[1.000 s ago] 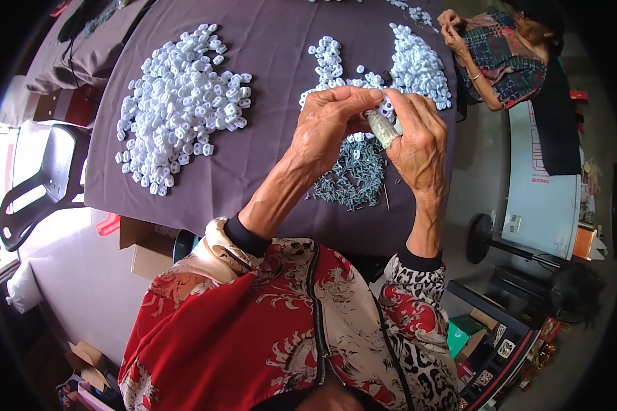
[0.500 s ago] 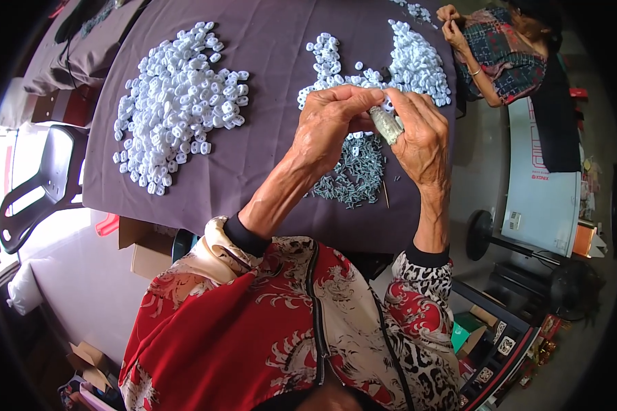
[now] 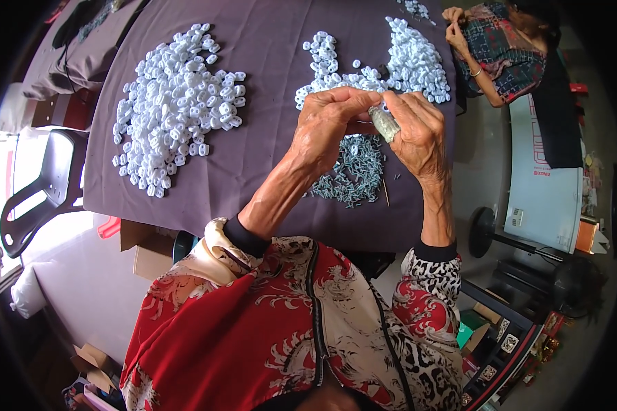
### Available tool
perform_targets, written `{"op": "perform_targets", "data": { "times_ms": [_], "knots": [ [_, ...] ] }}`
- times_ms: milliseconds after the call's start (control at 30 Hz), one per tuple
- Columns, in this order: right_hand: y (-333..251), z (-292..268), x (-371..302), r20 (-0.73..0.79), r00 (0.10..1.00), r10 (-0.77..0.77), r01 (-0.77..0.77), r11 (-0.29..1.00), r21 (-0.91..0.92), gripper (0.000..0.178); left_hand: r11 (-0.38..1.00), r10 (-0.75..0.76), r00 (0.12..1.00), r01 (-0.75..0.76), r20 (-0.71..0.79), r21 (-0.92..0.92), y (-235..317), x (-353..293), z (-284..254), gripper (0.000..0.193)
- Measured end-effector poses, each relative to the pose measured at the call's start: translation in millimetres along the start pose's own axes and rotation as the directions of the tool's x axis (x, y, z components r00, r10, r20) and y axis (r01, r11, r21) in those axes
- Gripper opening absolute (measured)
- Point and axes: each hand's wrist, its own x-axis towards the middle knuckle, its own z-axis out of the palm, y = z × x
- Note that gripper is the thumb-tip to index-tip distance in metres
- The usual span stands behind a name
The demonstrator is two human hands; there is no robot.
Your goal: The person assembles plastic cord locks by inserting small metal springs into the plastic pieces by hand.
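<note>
Over the table's near part, my left hand (image 3: 324, 123) is closed in a pinch, its thumb and forefinger meeting the fingertips of my right hand (image 3: 419, 130). The right fingers are curled and closed too. A rough, greyish-white wrapped piece (image 3: 385, 124) shows at the right hand, between the two hands; whether it covers the thumb or is held, I cannot tell. Whatever sits in the fingertips is hidden. Just below the hands lies a heap of small grey-blue rod-like pieces (image 3: 353, 179). Beyond them are small white two-holed plastic pieces (image 3: 312, 89), partly covered by my hands.
A large heap of the white pieces (image 3: 178, 109) lies on the left of the brown tablecloth (image 3: 253, 185), another heap (image 3: 415, 61) at the far right. A thin stick (image 3: 386, 193) lies beside the rods. Another person (image 3: 504, 55) works at the right edge. A black chair (image 3: 48, 181) stands left.
My hands stay together at the same place, with the right wrist shifted slightly right and the wrapped piece turned a little. The whole view has moved slightly.
</note>
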Motion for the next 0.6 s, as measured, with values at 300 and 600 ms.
{"op": "perform_targets", "data": {
  "times_ms": [300,600],
  "knots": [
    [3.0,6.8,-10.9,0.085,0.982,0.167,-0.177,0.975,0.133,0.033,0.999,-0.002,0.999,0.004,-0.036,0.052,-5.7,13.3,-20.3,0.016],
    [17.6,59.1,-51.1,0.285,0.832,0.476,-0.545,0.799,0.254,0.017,0.973,0.059,0.986,-0.022,-0.156,0.229,1.9,31.0,-80.1,0.023]
  ]
}}
